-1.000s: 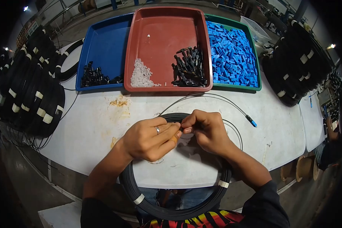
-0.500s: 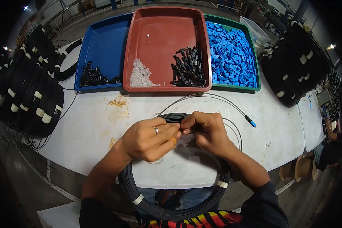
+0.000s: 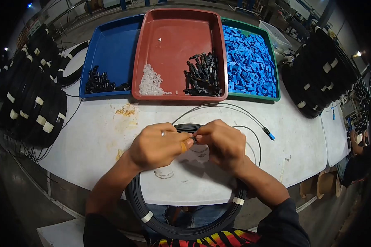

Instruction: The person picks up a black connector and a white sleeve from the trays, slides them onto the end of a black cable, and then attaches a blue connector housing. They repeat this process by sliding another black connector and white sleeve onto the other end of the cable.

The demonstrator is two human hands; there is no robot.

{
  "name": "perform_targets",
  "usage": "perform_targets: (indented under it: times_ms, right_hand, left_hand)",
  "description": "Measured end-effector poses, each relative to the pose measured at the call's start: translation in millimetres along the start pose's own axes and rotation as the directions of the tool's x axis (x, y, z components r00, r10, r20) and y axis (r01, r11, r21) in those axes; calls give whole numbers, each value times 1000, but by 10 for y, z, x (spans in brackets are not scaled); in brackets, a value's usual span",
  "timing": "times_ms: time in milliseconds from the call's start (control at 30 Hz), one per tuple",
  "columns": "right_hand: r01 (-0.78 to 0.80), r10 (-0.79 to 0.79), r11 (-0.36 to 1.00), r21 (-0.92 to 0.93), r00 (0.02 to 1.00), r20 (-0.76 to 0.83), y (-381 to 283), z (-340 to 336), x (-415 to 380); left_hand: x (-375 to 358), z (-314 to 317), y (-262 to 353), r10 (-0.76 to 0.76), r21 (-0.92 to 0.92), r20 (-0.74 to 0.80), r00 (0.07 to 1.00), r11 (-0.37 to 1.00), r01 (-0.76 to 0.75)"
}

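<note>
My left hand (image 3: 156, 145) and my right hand (image 3: 224, 142) meet fingertip to fingertip, both closed in a pinch. Between them a small black piece (image 3: 195, 140) shows, largely covered by the fingers, so its exact kind is hidden. A ring and an orange band sit on my left fingers. Beneath the hands lies a coil of black cable (image 3: 138, 199), bound with pale tape and overhanging the table's front edge. One cable end runs out to the right and bears a black connector with a blue tip (image 3: 269, 134), resting on the table.
Behind the hands stand a blue tray (image 3: 115, 39) with black parts, a red tray (image 3: 179, 33) with small whitish pieces and black connector parts, and a green tray (image 3: 278, 88) full of blue pieces. Stacked cable coils flank the white table (image 3: 99, 152) at left (image 3: 29, 103) and right (image 3: 317, 74).
My hands stay together over the coil with their fingers shifted slightly; the left fingers are drawn in more and the right hand has turned a little. The whole view has shifted slightly.
</note>
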State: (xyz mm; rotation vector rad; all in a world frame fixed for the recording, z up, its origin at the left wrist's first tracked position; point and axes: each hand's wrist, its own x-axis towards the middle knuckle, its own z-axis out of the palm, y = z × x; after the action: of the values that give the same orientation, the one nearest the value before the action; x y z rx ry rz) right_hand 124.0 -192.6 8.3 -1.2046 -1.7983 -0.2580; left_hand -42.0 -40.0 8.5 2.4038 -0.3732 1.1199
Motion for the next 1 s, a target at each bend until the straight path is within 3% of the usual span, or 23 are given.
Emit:
perform_targets:
  times_ms: [33, 67, 133, 200, 233, 300, 333, 400, 433, 533, 567, 600, 633, 667, 733, 800, 833, 900, 933, 967, 1000]
  right_hand:
    - [-216, 212, 964, 155, 976, 44, 33, 31, -52]
    - [-418, 401, 858, 297, 908, 120, 64, 67, -96]
    - [-468, 448, 813, 346, 883, 139, 92, 105, -107]
    - [-521, 507, 759, 390, 849, 149, 79, 109, -84]
    - [-520, 505, 759, 391, 850, 150, 66, 108, -61]
    - [-260, 264, 953, 158, 965, -2, 38, 88, -14]
    - [-260, 263, 953, 157, 965, 0, 44, 80, -3]
    - [66, -71, 996, -55, 994, -87, 67, 68, 23]
    - [120, -125, 991, -61, 987, -100, 72, 62, 30]
    - [21, -22, 1000, -8, 1000, -21, 28, 28, 6]
    - [17, -18, 1000, -11, 1000, -24, 26, 31, -18]
    - [-211, 208, 964, 159, 977, 40, 32, 46, -52]
    - [-429, 405, 850, 307, 903, 140, 42, 62, -79]
    - [-429, 406, 849, 309, 903, 139, 55, 79, -94]
    - [-552, 514, 711, 435, 831, 214, 84, 122, -104]
    - [-554, 525, 702, 448, 827, 201, 85, 138, -96]
    - [-477, 464, 790, 384, 876, 134, 74, 128, -88]
    - [-394, 390, 866, 308, 918, 77, 62, 94, -62]
    - [-237, 239, 951, 199, 971, 13, 62, 77, -40]
    - [-72, 75, 994, 79, 997, -34, 57, 66, -21]
    - [-71, 74, 994, 80, 997, -35, 44, 59, -9]
  left_hand:
    - [8, 2, -17, 251, 231, 63, 966, 938, -259]
    - [8, 14, -11, 253, 226, 68, 965, 938, -262]
    - [0, 29, 16, 326, 382, 160, 932, 850, -363]
    - [0, 1, 7, 266, 362, 163, 950, 880, -308]
    - [-25, 15, -25, 173, 253, 73, 982, 949, -186]
    - [-36, 48, -10, -74, -9, -79, 994, 997, 73]
    - [-39, 44, 28, -75, -9, -82, 994, 997, 74]
    - [-29, 24, 88, -408, -240, -53, 911, 891, 385]
    - [-24, 25, 76, -406, -240, -51, 912, 892, 384]
    - [-10, 31, 6, -36, -41, -39, 999, 999, 34]
    - [2, 24, -11, 124, 123, 0, 992, 985, -124]
    - [8, 31, 3, 126, 118, 3, 992, 985, -126]
    - [3, 34, 30, 241, 256, 76, 967, 933, -253]
    - [-4, 30, 47, 339, 380, 163, 926, 845, -377]
    - [-7, -4, 29, 334, 404, 211, 919, 826, -393]
    - [44, -57, 14, 228, 264, 157, 961, 928, -263]
    - [24, -44, 6, 227, 263, 156, 961, 928, -262]
    - [-24, 2, -9, 34, 72, 27, 999, 997, -36]
    - [-25, 3, 18, 33, 73, 24, 999, 997, -34]
    - [-6, -5, 63, -102, -32, -17, 995, 994, 101]
    - [7, -12, 89, -237, -142, -41, 971, 963, 229]
